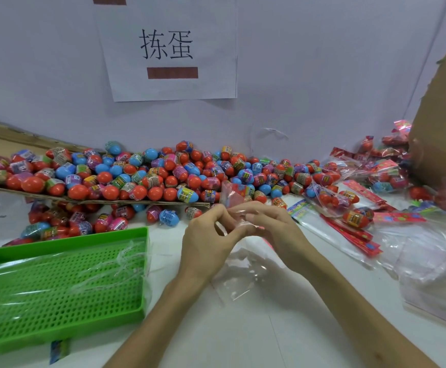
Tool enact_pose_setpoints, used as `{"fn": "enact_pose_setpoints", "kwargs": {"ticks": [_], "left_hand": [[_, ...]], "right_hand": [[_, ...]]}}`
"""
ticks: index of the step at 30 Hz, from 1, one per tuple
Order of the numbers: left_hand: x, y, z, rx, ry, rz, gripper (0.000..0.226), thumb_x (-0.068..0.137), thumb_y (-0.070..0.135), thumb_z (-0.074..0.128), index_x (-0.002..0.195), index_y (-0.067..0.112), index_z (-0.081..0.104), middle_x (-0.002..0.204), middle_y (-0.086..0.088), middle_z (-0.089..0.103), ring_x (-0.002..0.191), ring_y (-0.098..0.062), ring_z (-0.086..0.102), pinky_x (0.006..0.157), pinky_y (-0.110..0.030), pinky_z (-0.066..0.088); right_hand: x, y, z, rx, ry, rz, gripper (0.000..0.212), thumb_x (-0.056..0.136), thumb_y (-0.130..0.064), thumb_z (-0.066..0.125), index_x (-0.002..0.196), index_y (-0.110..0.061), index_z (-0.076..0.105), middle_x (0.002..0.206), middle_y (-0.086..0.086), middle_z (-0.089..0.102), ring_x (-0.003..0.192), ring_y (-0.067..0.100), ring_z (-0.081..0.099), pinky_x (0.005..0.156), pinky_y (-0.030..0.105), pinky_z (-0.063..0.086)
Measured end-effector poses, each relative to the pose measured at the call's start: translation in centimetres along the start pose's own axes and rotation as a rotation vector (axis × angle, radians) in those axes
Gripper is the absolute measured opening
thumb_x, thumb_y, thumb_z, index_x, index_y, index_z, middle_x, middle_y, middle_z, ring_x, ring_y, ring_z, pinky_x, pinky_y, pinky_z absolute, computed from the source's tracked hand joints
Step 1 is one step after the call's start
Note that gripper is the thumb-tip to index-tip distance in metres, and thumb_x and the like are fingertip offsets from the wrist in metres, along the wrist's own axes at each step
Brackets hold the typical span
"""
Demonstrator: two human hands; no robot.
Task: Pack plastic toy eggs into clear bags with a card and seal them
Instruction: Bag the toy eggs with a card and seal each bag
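My left hand (206,235) and my right hand (272,229) meet at the table's middle, and both pinch the top of a clear bag (243,274). The bag hangs down below my fingers onto the white table. A red printed card end (232,193) sticks up just above my fingertips. A long heap of red, blue and pink toy eggs (142,173) lies behind my hands along the wall. No egg shows inside the bag I hold.
A green perforated tray (57,290) with loose clear film sits at the left. Filled bags of eggs (349,205), red cards (349,232) and a stack of clear bags (429,274) lie at the right. A cardboard box (445,128) stands at the far right.
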State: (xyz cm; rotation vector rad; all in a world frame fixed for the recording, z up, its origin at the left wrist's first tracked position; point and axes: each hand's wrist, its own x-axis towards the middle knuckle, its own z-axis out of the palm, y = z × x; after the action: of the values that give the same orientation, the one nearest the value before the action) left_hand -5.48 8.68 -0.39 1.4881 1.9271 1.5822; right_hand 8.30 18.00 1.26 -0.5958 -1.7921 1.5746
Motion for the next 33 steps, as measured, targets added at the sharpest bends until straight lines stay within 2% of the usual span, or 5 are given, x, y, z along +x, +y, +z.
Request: {"fn": "enact_pose_setpoints", "kwargs": {"ticks": [9, 14, 22, 26, 33], "left_hand": [[-0.4, 0.3, 0.0, 0.213, 0.109, 0.210, 0.036, 0.093, 0.030, 0.075, 0.069, 0.026, 0.048, 0.063, 0.011, 0.051, 0.062, -0.012, 0.050, 0.054, -0.031, 0.043], [-0.7, 0.1, 0.3, 0.182, 0.034, 0.250, 0.030, 0.092, 0.012, 0.071, 0.079, 0.022, 0.047, 0.064, 0.010, 0.051, 0.058, -0.014, 0.050, 0.052, -0.037, 0.046], [-0.6, 0.3, -0.3, 0.178, 0.127, 0.336, 0.030, 0.087, 0.011, 0.059, 0.079, 0.027, 0.036, 0.057, 0.009, 0.036, 0.051, -0.018, 0.040, 0.046, -0.036, 0.036], [-0.6, 0.4, -0.2, 0.159, 0.139, 0.325, 0.030, 0.087, 0.008, 0.061, 0.083, 0.031, 0.044, 0.058, 0.013, 0.041, 0.053, -0.013, 0.041, 0.048, -0.030, 0.036], [-0.5, -0.1, -0.1, 0.090, 0.121, 0.399, 0.024, 0.090, 0.004, 0.057, 0.094, 0.018, 0.076, 0.082, 0.007, 0.067, 0.070, -0.014, 0.059, 0.055, -0.035, 0.047]], "right_hand": [[0.0, 0.2, -0.8, -0.286, 0.186, -0.116, 0.049, 0.084, 0.013, 0.047, 0.085, -0.025, 0.078, 0.083, 0.000, 0.073, 0.069, 0.024, 0.070, 0.060, 0.033, 0.058], [-0.5, 0.0, 0.8, -0.297, 0.082, -0.159, 0.017, 0.092, 0.002, 0.064, 0.098, -0.011, 0.074, 0.089, 0.003, 0.072, 0.074, 0.023, 0.069, 0.064, 0.035, 0.059], [0.4, -1.0, -2.5, -0.194, -0.026, 0.069, 0.048, 0.077, -0.001, 0.063, 0.118, -0.027, 0.066, 0.121, 0.004, 0.065, 0.092, 0.022, 0.071, 0.080, 0.034, 0.060], [3.4, 0.4, -4.8, -0.796, 0.433, 0.128, 0.033, 0.088, -0.032, 0.075, 0.118, -0.031, 0.061, 0.121, -0.004, 0.056, 0.095, 0.013, 0.062, 0.078, 0.031, 0.052], [8.5, 2.7, -5.3, -1.137, 0.384, 0.134, 0.039, 0.086, -0.047, 0.076, 0.114, -0.027, 0.059, 0.113, -0.003, 0.055, 0.094, 0.020, 0.059, 0.080, 0.043, 0.057]]}}
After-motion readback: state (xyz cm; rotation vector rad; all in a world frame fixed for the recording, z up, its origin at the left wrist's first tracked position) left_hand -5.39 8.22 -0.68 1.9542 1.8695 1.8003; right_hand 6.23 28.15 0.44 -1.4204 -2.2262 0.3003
